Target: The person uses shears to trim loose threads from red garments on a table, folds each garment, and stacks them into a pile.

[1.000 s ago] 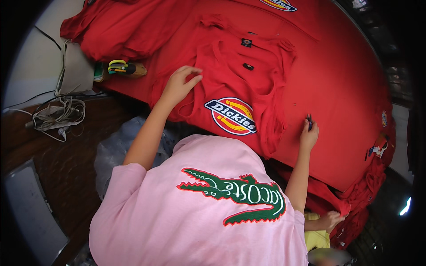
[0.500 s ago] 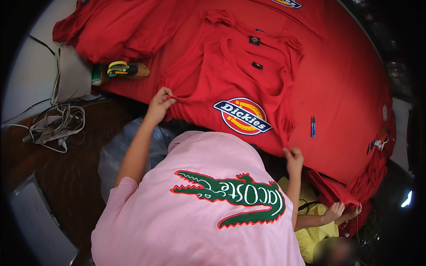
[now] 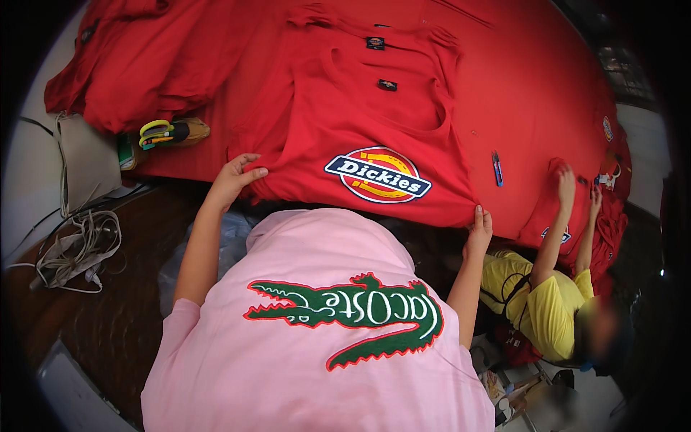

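Note:
A red sleeveless shirt (image 3: 288, 144) lies spread on the red-covered table, its neck opening away from me. It bears a round yellow, red and dark-blue emblem (image 3: 378, 175) near the front edge and a small dark label inside the neck. My left hand (image 3: 234, 178) is closed on the shirt's near left edge, thumb on top. At the near right corner, my right hand (image 3: 478, 232) pinches the cloth between thumb and fingers. The edge between both hands looks drawn fairly straight. Blue thread snips (image 3: 497, 169) lie right of the shirt.
More red garments (image 3: 144, 65) are heaped at the far left. Beside them a holder (image 3: 193, 132) carries yellow-handled scissors (image 3: 155, 132). Tangled cables (image 3: 83, 248) hang at the left. A co-worker in a yellow top (image 3: 554, 309) handles red cloth (image 3: 543, 209) at the right.
My right hand has moved up with the shirt's corner, and the near edge lies straighter. My left hand's grasp has shifted slightly. The co-worker's arms now reach onto the table with red cloth.

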The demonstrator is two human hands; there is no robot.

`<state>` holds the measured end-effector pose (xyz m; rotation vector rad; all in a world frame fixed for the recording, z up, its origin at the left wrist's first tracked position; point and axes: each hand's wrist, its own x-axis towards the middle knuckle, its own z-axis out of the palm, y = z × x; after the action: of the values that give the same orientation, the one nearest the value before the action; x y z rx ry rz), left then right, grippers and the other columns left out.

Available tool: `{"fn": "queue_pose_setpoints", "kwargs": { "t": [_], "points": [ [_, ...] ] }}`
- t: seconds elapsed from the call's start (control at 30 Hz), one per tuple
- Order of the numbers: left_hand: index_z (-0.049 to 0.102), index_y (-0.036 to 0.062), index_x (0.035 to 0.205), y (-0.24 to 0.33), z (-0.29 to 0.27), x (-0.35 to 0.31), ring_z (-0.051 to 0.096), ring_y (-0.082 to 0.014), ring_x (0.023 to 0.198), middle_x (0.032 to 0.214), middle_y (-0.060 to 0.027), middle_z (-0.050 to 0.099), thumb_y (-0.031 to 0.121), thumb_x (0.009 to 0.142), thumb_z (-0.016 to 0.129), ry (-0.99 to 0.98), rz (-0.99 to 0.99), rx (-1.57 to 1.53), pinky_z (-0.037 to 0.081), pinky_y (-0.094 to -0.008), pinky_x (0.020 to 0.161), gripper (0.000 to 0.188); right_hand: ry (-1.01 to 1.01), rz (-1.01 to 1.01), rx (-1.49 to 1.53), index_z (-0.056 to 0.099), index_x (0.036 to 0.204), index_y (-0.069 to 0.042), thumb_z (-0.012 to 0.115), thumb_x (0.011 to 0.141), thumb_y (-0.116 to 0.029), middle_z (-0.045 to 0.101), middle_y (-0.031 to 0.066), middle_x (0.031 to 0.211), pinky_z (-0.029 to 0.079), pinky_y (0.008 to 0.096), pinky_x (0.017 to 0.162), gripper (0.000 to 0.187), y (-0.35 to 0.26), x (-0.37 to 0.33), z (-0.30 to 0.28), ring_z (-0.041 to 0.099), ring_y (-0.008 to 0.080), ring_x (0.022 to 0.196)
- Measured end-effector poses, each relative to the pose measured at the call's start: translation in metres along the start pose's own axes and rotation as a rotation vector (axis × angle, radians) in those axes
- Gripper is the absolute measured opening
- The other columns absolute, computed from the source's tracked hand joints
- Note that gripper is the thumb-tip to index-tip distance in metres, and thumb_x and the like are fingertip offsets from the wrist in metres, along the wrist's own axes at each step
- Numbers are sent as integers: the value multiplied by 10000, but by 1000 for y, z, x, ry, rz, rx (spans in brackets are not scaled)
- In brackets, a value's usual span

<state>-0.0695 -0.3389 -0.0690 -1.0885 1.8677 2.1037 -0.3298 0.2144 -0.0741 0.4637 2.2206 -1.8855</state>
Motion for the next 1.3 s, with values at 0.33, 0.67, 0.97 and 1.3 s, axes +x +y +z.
{"fn": "queue_pose_setpoints", "kwargs": {
  "t": [0.33,0.67,0.97,1.3],
  "points": [
    [652,35,1282,132,-36,24,681,-217,1183,1281,-116,711,139,1027,654,-66,474,-690,537,-385,1045,276,174,-672,-175,638,1043,-14,603,1079,-255,631,11,962,471,264,885,247,-200,32,52,561,96,919],
    [628,99,1261,139,-46,164,649,-138,944,1122,-11,695,441,972,715,85,56,-270,509,-279,872,456,-234,-74,-128,664,1057,-110,696,1009,-362,501,-81,727,366,217,583,258,-154,173,141,452,37,639],
    [667,2,1246,74,0,90,676,-177,1125,1229,-91,717,344,1006,699,126,87,-551,533,-341,1002,419,-190,287,65,599,1337,31,725,980,-397,705,105,1149,545,358,917,571,-98,118,112,664,202,1044],
    [698,-30,1229,130,24,75,707,-211,1082,1212,-136,737,314,1016,684,40,88,-490,557,-358,968,405,-526,370,468,640,1336,-15,670,1013,-259,683,140,1342,504,454,1094,406,-174,66,86,652,282,1233]
  ]
}}
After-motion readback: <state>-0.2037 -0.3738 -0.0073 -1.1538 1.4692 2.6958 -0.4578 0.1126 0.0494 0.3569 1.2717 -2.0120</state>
